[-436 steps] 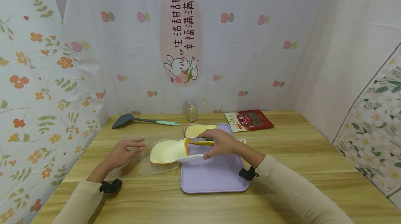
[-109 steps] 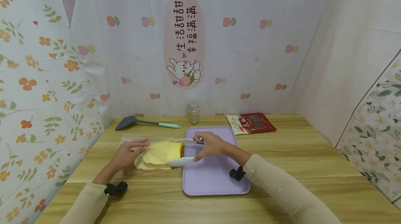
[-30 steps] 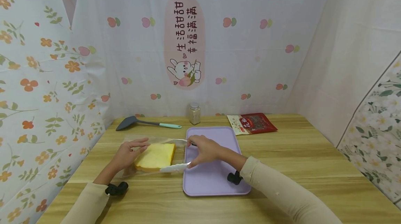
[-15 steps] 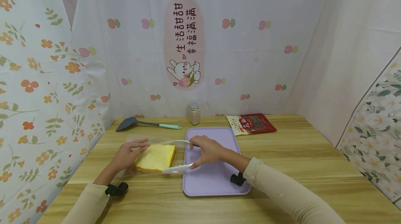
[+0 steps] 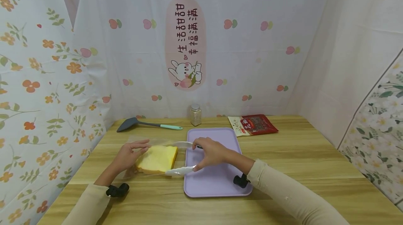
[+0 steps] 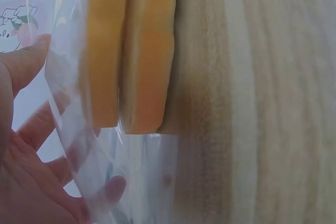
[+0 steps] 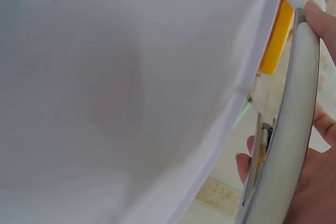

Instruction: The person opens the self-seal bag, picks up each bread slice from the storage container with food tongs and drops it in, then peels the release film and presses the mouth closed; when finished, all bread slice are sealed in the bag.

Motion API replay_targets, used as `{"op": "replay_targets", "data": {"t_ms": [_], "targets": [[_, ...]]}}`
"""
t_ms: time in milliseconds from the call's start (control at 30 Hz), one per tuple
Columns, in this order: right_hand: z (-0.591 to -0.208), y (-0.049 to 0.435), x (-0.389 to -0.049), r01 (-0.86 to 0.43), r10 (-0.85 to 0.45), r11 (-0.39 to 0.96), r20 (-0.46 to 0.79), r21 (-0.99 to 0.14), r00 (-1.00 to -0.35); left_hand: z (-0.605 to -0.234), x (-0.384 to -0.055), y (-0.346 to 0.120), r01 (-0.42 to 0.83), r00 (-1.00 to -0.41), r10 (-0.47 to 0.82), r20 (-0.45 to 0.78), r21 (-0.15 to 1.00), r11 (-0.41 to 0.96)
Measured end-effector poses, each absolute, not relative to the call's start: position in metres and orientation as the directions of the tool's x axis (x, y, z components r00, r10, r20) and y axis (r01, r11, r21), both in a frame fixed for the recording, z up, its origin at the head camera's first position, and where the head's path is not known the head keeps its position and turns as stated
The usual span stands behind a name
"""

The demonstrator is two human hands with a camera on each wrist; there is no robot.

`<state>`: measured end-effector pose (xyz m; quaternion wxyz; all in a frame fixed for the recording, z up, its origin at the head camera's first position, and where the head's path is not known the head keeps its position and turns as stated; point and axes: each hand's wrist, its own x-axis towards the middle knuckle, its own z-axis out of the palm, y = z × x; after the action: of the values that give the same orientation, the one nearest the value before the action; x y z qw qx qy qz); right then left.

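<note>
Stacked slices of yellow-crusted bread (image 5: 157, 158) lie in a clear plastic bag (image 6: 79, 77) on the table; two crust edges show in the left wrist view. My left hand (image 5: 129, 155) holds the left part of the bag, fingers showing through the film. My right hand (image 5: 212, 153) grips metal tongs (image 7: 289, 119), thumb on the near arm, fingers on the far one. Spread wide, the tongs reach leftward into the bag's mouth, and their white tips flank the bread with nothing pinched between them. Part of the tongs is hidden by my right hand.
A lavender tray (image 5: 217, 186) lies under my right hand, just right of the bag. Along the back stand or lie a spatula (image 5: 148, 124) with a mint handle, a glass jar (image 5: 195, 115) and a red spice packet (image 5: 255, 124). Curtains enclose the table.
Bread that was on the tray is now in the bag. The tongs have let go of the last slice, spread apart and drawn slightly right. My left hand stays at the bag.
</note>
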<state>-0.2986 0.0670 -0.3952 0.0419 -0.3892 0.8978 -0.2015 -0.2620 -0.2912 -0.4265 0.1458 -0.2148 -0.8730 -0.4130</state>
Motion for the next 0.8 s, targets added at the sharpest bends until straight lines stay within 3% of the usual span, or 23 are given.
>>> {"op": "replay_targets", "data": {"t_ms": [800], "targets": [[-0.391,0.082,-0.3,-0.726,-0.74,0.527,0.181,-0.442,-0.648,-0.422,-0.261,-0.289,0.486,-0.87,0.261,0.417,0.648,0.586]]}}
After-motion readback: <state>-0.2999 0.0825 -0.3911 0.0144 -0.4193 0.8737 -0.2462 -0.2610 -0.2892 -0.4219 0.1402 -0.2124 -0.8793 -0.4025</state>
